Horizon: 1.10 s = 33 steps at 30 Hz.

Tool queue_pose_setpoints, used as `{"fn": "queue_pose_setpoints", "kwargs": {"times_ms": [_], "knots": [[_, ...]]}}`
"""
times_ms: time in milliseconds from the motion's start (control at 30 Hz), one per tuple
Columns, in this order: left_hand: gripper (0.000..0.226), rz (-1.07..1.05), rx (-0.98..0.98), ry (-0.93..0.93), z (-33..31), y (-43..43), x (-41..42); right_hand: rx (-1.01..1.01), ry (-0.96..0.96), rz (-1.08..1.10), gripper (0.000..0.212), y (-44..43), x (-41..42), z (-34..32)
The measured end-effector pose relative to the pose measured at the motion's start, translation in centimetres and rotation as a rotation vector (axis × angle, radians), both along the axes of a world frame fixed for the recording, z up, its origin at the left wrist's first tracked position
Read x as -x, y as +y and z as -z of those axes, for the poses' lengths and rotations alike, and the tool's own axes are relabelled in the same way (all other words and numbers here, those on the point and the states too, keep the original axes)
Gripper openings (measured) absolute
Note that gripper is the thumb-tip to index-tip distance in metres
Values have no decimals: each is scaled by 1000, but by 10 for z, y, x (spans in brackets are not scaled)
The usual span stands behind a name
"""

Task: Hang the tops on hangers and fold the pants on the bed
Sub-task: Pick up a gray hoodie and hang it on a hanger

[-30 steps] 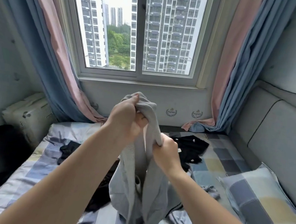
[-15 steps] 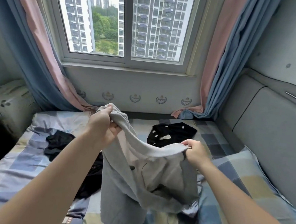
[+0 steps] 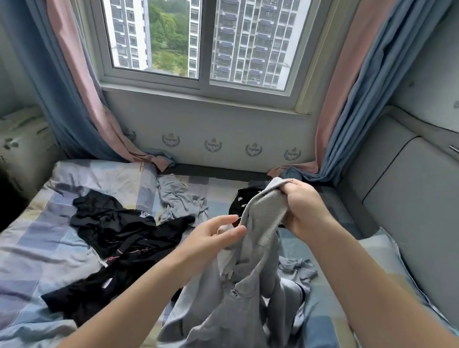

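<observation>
Blue-checked bed (image 3: 34, 239) beneath window (image 3: 250, 35); black clothes (image 3: 121, 236) strewn — curtains (image 3: 74, 60) flanking.

Your right hand (image 3: 300, 208) grips the grey garment (image 3: 238, 301) above the bed (image 3: 34, 239); your left hand (image 3: 207, 244) touches it, fingers (image 3: 235, 231) straight.

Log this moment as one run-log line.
right hand: grips ribbed edge of grey knit garment | left hand: touches it, fingers loose | black clothes: on checked bed
</observation>
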<state>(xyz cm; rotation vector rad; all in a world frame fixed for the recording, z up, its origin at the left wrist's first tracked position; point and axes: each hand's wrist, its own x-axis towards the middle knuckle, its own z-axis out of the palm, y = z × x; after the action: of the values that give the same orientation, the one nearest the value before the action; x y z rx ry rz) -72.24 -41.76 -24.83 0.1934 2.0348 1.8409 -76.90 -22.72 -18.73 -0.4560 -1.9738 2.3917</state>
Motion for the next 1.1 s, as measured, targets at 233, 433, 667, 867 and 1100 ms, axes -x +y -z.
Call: {"fn": "queue_pose_setpoints", "kwargs": {"times_ms": [233,433,667,867,1100], "knots": [[117,-6,180,205,18,7,-24,253,60,112,15,-10,-2,-25],[75,-306,347,330,43,7,-17,369,76,134,32,-11,-3,-32],[9,-310,32,179,28,-23,6,399,56,132,30,-5,0,-11],[14,-308,-234,188,-19,-38,8,292,72,-126,25,-13,-26,-2],[29,-265,-313,239,-47,-40,-3,-227,170,-374,21,-40,-62,50]]}}
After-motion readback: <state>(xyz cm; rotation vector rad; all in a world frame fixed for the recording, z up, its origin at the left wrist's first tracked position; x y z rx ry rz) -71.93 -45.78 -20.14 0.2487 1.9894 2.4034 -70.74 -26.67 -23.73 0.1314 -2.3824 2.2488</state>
